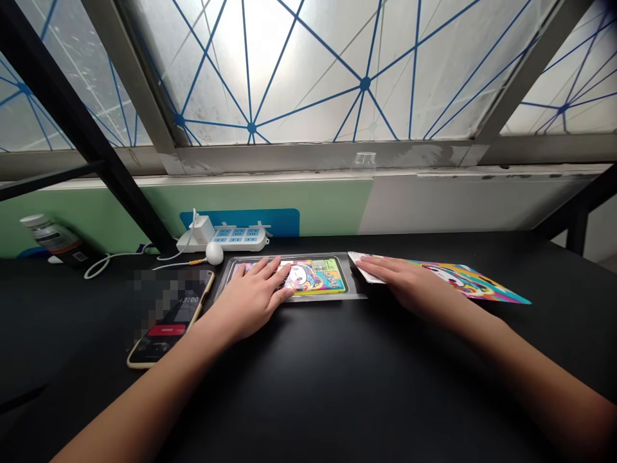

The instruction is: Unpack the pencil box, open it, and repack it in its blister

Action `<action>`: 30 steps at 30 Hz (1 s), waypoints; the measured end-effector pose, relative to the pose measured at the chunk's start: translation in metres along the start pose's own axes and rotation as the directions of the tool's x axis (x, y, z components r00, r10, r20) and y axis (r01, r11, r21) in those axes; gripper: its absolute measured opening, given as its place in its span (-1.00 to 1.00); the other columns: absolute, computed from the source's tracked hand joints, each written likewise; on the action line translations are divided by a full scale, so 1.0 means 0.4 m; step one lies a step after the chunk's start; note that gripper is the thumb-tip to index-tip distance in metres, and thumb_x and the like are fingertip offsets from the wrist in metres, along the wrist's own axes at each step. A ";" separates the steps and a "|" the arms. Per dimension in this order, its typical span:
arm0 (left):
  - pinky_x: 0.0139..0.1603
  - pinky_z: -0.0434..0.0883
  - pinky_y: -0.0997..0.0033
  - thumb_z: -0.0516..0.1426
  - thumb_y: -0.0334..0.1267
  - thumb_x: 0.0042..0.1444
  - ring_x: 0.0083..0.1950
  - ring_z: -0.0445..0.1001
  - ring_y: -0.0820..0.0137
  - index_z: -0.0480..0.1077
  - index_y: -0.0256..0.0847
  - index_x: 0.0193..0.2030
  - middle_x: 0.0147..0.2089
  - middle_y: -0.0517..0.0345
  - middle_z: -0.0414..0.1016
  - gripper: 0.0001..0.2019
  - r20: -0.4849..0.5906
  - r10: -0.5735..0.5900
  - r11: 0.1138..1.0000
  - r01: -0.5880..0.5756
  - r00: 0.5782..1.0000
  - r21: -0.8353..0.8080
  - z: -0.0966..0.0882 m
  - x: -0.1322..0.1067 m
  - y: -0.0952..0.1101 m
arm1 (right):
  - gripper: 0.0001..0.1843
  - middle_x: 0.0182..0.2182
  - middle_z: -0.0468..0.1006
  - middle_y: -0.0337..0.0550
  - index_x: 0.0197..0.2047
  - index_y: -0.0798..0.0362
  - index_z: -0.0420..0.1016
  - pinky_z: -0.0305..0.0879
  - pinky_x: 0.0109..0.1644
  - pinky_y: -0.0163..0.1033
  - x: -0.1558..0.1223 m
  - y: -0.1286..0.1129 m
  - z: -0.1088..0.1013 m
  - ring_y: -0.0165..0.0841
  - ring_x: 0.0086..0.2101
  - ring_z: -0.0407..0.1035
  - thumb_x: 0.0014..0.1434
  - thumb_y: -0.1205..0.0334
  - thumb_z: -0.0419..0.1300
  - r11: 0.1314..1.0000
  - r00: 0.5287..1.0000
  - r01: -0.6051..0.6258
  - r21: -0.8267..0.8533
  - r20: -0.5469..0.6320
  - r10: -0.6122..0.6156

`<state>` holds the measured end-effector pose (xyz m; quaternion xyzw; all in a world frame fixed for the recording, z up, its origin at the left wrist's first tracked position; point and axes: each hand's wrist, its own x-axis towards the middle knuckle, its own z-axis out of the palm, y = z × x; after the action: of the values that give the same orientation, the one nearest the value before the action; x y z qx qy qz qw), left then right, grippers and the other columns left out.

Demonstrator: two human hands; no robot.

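Note:
My left hand (255, 296) lies flat with fingers spread on a colourful cartoon-printed pack (315, 276) in a clear plastic sleeve, on the black table (308, 386). My right hand (402, 280) rests flat, fingers stretched out, on a colourful printed card sheet (472, 281) whose white left end sticks out by my fingertips. The two items lie side by side near the table's far edge. Neither hand grips anything.
A phone (166, 318) with a lit screen lies left of my left hand. Behind it sit a white power strip (231, 238) with a plug and cable, a white round object (214, 253), and a bottle (55, 241) lying at the far left. A frosted window rises behind.

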<state>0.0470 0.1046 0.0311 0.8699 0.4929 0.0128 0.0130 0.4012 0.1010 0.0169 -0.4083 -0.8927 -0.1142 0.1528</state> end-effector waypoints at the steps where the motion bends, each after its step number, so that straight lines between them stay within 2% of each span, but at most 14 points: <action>1: 0.37 0.16 -0.29 -0.23 0.05 0.49 0.56 0.01 -0.01 0.07 -0.08 0.53 0.57 0.02 0.00 -0.42 -0.008 -0.006 1.000 0.006 1.000 -0.001 0.003 0.002 0.001 | -0.32 0.24 0.52 0.03 0.33 0.06 0.41 0.46 0.21 0.11 0.002 -0.004 -0.010 -0.11 0.17 0.47 0.23 0.62 -0.11 1.000 1.000 -0.002 -0.024 -0.028 0.002; 4: 0.37 0.15 -0.32 -0.22 -0.01 0.50 0.55 0.03 -0.05 0.10 -0.10 0.52 0.57 -0.03 0.02 -0.45 -0.032 -0.022 1.000 0.022 0.999 -0.009 0.011 0.008 0.007 | -0.36 0.26 0.49 0.04 0.34 0.08 0.38 0.38 0.27 0.15 0.011 -0.057 -0.051 -0.10 0.19 0.44 0.28 0.60 -0.09 0.995 0.990 0.032 -0.098 -0.130 -0.045; 6: 0.36 0.15 -0.35 -0.21 -0.02 0.50 0.55 0.05 -0.06 0.11 -0.10 0.52 0.56 -0.04 0.04 -0.45 -0.044 -0.027 0.999 0.026 0.999 -0.024 0.013 0.008 0.009 | -0.41 0.28 0.46 0.07 0.35 0.13 0.35 0.35 0.30 0.11 0.015 -0.131 -0.074 -0.10 0.22 0.41 0.32 0.56 -0.07 0.985 0.972 0.097 -0.143 -0.197 -0.124; 8: 0.36 0.14 -0.38 -0.19 -0.02 0.50 0.54 0.06 -0.04 0.12 -0.08 0.51 0.55 -0.02 0.06 -0.46 -0.052 -0.026 0.999 0.024 0.998 -0.045 0.013 0.008 0.006 | -0.46 0.29 0.44 0.14 0.32 0.25 0.37 0.30 0.33 0.12 0.010 -0.228 -0.080 -0.06 0.27 0.35 0.34 0.54 -0.08 0.973 0.954 0.179 -0.149 -0.214 -0.208; 10: 0.38 0.10 -0.40 -0.17 -0.02 0.49 0.54 0.08 -0.03 0.15 -0.06 0.50 0.54 -0.01 0.10 -0.48 -0.066 -0.026 0.998 0.022 0.997 -0.065 0.012 0.007 0.004 | -0.51 0.20 0.53 0.18 0.20 0.30 0.49 0.35 0.27 0.10 -0.004 -0.332 -0.061 -0.03 0.22 0.40 0.35 0.50 -0.12 0.951 0.914 0.280 -0.131 -0.266 -0.306; 12: 0.40 0.05 -0.44 -0.12 0.00 0.48 0.53 0.10 -0.03 0.20 -0.06 0.47 0.52 -0.02 0.14 -0.49 -0.088 -0.034 0.997 0.027 0.995 -0.079 0.014 0.008 0.006 | -0.53 0.13 0.61 0.09 0.12 0.23 0.56 0.45 0.15 0.05 -0.021 -0.422 -0.023 -0.04 0.13 0.49 0.36 0.47 -0.12 0.911 0.883 0.387 -0.141 -0.229 -0.410; 14: 0.41 -0.01 -0.47 -0.08 0.03 0.47 0.51 0.14 -0.05 0.25 -0.09 0.44 0.50 -0.06 0.19 -0.49 -0.116 -0.047 0.995 0.036 0.992 -0.089 0.019 0.011 0.016 | -0.56 0.02 0.69 0.03 0.00 0.19 0.61 0.52 0.00 -0.04 -0.027 -0.486 0.020 -0.09 0.00 0.57 0.36 0.45 -0.10 0.918 0.870 0.370 -0.145 -0.294 -0.397; 15: 0.42 -0.04 -0.47 -0.07 0.03 0.47 0.51 0.15 -0.05 0.26 -0.12 0.43 0.49 -0.08 0.21 -0.48 -0.130 -0.052 0.995 0.039 0.990 -0.094 0.022 0.012 0.024 | -0.58 0.01 0.69 0.05 0.02 0.21 0.61 0.53 -0.05 -0.04 -0.023 -0.506 0.037 -0.07 -0.02 0.58 0.36 0.43 -0.07 0.925 0.878 0.352 -0.142 -0.294 -0.379; 17: 0.44 -0.06 -0.43 -0.07 0.03 0.47 0.51 0.15 -0.05 0.26 -0.21 0.43 0.49 -0.15 0.22 -0.46 -0.150 -0.050 0.994 0.034 0.987 -0.104 0.026 0.013 0.038 | -0.58 0.05 0.65 0.15 0.10 0.28 0.56 0.54 -0.07 -0.02 0.005 -0.523 0.059 -0.01 -0.01 0.57 0.43 0.25 -0.03 0.939 0.912 0.329 -0.094 -0.224 -0.342; 18: 0.45 -0.02 -0.38 -0.07 0.04 0.47 0.51 0.14 -0.04 0.25 -0.26 0.43 0.49 -0.18 0.21 -0.44 -0.154 -0.041 0.994 0.024 0.987 -0.111 0.027 0.013 0.043 | -0.51 0.09 0.62 0.21 0.16 0.31 0.52 0.53 -0.02 0.00 0.026 -0.522 0.063 0.02 0.03 0.54 0.45 0.13 -0.02 0.947 0.933 0.318 -0.041 -0.162 -0.321; 21: 0.45 0.14 -0.14 -0.09 0.05 0.47 0.53 0.12 0.03 0.26 -0.30 0.43 0.50 -0.17 0.18 -0.42 -0.129 0.027 0.990 -0.045 0.991 -0.135 0.020 0.008 0.039 | -0.31 0.21 0.52 0.26 0.28 0.32 0.41 0.31 0.31 0.04 0.095 -0.496 0.058 0.03 0.23 0.37 0.44 -0.13 -0.01 0.942 0.961 0.261 0.212 0.030 -0.274; 23: 0.45 0.19 0.02 -0.08 0.03 0.47 0.52 0.14 0.13 0.26 -0.23 0.44 0.50 -0.07 0.19 -0.45 -0.095 0.095 0.982 -0.109 0.991 -0.153 0.010 0.004 0.023 | -0.30 0.31 0.41 0.21 0.35 0.27 0.35 0.06 0.46 0.02 0.126 -0.471 0.050 -0.03 0.35 0.18 0.43 -0.14 0.03 0.899 0.953 0.214 0.382 0.119 -0.277; 25: 0.45 0.19 0.11 -0.02 -0.02 0.46 0.52 0.15 0.20 0.25 -0.17 0.44 0.50 0.01 0.20 -0.48 -0.071 0.150 0.973 -0.160 0.986 -0.166 0.001 0.002 0.005 | -0.31 0.38 0.31 0.16 0.39 0.21 0.30 -0.09 0.51 -0.04 0.137 -0.450 0.044 -0.10 0.41 0.05 0.41 -0.13 0.07 0.845 0.942 0.171 0.506 0.167 -0.290; 30: 0.46 0.16 0.05 -0.03 -0.12 0.45 0.55 0.09 0.19 0.21 -0.20 0.46 0.52 -0.01 0.16 -0.50 -0.076 0.191 0.965 -0.201 0.979 -0.166 0.008 0.009 -0.008 | -0.38 0.38 0.31 0.15 0.37 0.20 0.32 -0.22 0.52 -0.09 0.128 -0.434 0.040 -0.15 0.41 0.04 0.42 -0.03 0.11 0.780 0.939 0.116 0.615 0.188 -0.288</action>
<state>0.0463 0.1094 0.0278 0.9092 0.4016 0.0828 0.0723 0.2339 0.0307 0.0073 -0.2523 -0.9342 0.2124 0.1360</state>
